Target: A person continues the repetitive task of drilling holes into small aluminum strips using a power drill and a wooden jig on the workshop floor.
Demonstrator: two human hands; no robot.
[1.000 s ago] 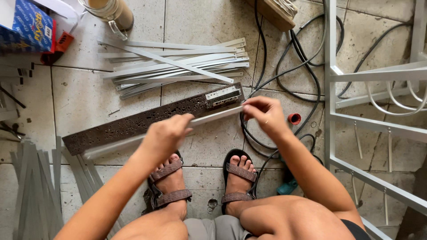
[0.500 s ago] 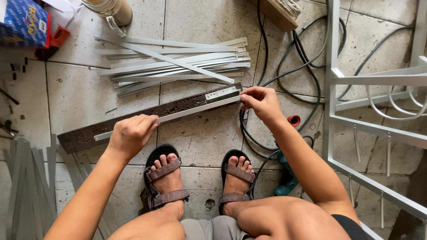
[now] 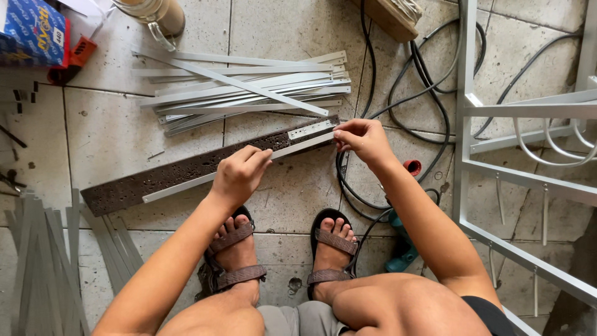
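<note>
Hands work at a long pale metal strip (image 3: 186,184) that lies slantwise across the tiled floor (image 3: 112,124), resting along the near edge of a dark, rough-surfaced plank (image 3: 155,177); the left hand (image 3: 239,175) sits over the strip's middle with its fingers curled down and closed on it, while the right hand (image 3: 362,140) pinches the strip's far end between thumb and fingertips, close by a short pale bracket with holes (image 3: 311,129) lying on the plank; the person squats above, both sandalled feet (image 3: 233,258) just below the plank.

Risk, as a judgement: the strip is thin and held only at its middle and one end, so the free end toward the lower left could swing or slide off the plank if the grip loosens; its edges look sharp enough to nick bare fingers; black cables (image 3: 410,93) loop right beside the right wrist and the nearer foot and could snag; a teal power tool (image 3: 401,249) lies beside the right foot, within kicking reach.

Containers: a blue printed carton (image 3: 31,31) stands at the top left, contents not visible; a round jar-like vessel (image 3: 158,14) at the top edge shows no clear contents; a loose pile of similar strips (image 3: 249,87) lies beyond the plank, another bundle (image 3: 43,261) at the lower left, and a pale metal frame (image 3: 522,112) stands to the right.
</note>
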